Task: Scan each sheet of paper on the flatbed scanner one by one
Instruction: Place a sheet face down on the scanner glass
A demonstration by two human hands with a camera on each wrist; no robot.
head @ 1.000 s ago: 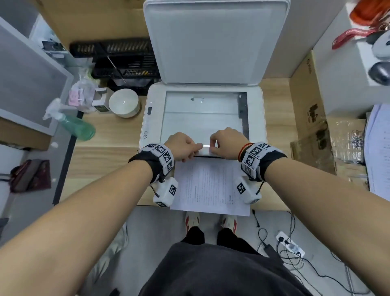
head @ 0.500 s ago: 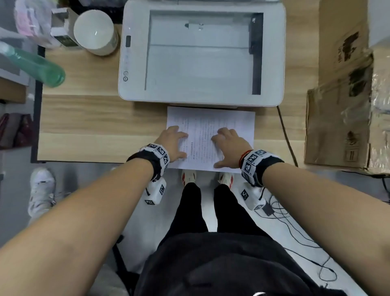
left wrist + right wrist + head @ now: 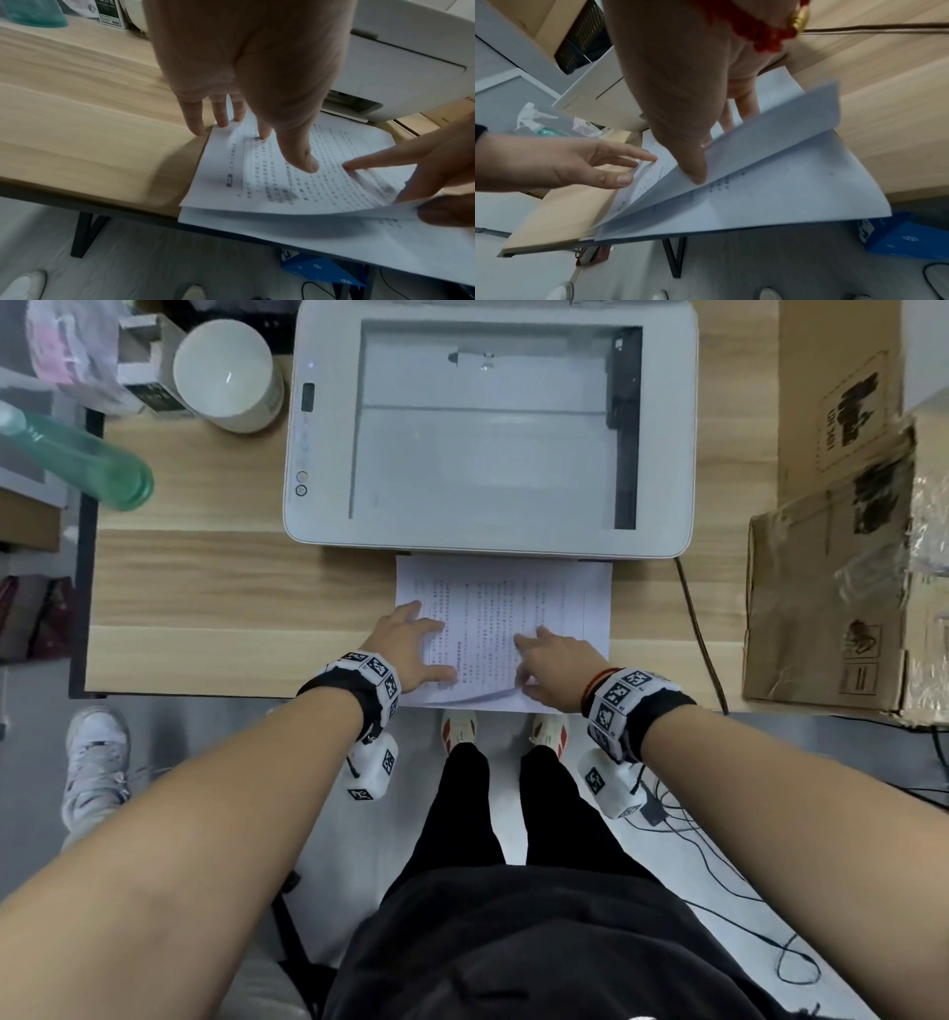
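The white flatbed scanner (image 3: 488, 428) stands with its lid up and its glass bare. A stack of printed sheets (image 3: 513, 608) lies on the desk just in front of it and juts over the desk's near edge. My left hand (image 3: 426, 649) rests on the stack's left part with straight fingers (image 3: 303, 162). My right hand (image 3: 524, 665) pinches the top sheet (image 3: 282, 182) at its near right part, thumb under, and curls that edge up off the sheets below (image 3: 782, 203). From the right wrist, the raised sheet (image 3: 770, 142) bends over my thumb.
A green spray bottle (image 3: 87, 464) and a white round container (image 3: 226, 377) stand left of the scanner. Cardboard boxes (image 3: 832, 608) fill the desk's right end, with a cable (image 3: 698, 629) beside them. A blue box (image 3: 321, 270) sits on the floor under the desk.
A second ago both hands were at the scanner's front edge, then they came back flat onto the stack. Now my right hand has pinched the top sheet and lifted its near edge.
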